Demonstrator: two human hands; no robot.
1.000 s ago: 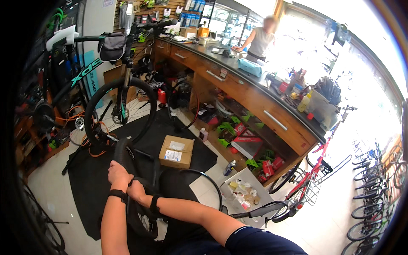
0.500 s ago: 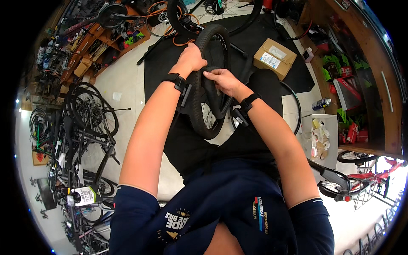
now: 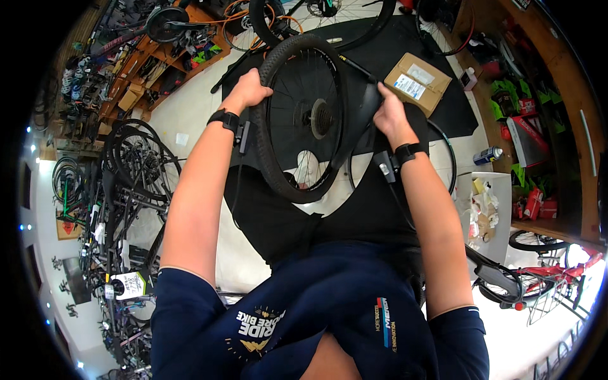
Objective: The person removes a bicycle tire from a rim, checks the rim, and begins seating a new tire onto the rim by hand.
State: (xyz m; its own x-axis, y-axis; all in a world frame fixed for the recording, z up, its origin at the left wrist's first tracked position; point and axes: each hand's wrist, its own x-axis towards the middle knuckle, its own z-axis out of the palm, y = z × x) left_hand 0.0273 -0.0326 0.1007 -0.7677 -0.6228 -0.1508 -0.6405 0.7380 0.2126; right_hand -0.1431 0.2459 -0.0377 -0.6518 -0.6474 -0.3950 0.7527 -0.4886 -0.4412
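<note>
A bicycle wheel (image 3: 297,88) with a knobbly black tyre (image 3: 265,149) stands upright between my knees, turned so that its spokes and the cassette (image 3: 322,119) show. My left hand (image 3: 253,88) grips the tyre at its upper left, thumb on the near side. On the wheel's right, my right hand (image 3: 391,115) is closed on a black inner tube (image 3: 363,114). The tube is drawn out sideways from the tyre, and its lower stretch runs down along the wheel's right edge. My right fingertips are partly hidden behind the tube.
A black mat (image 3: 456,117) lies on the pale floor, with a cardboard box (image 3: 418,82) at its right. Beyond it are a spray can (image 3: 487,156), a white bin (image 3: 484,209) with scraps and wooden shelves. Another bicycle wheel stands ahead; several bicycles crowd the left.
My hands have moved apart, the left one leftward and the right one rightward, pulling the tube out from the tyre. The wheel has turned and now shows its spokes and cassette more fully.
</note>
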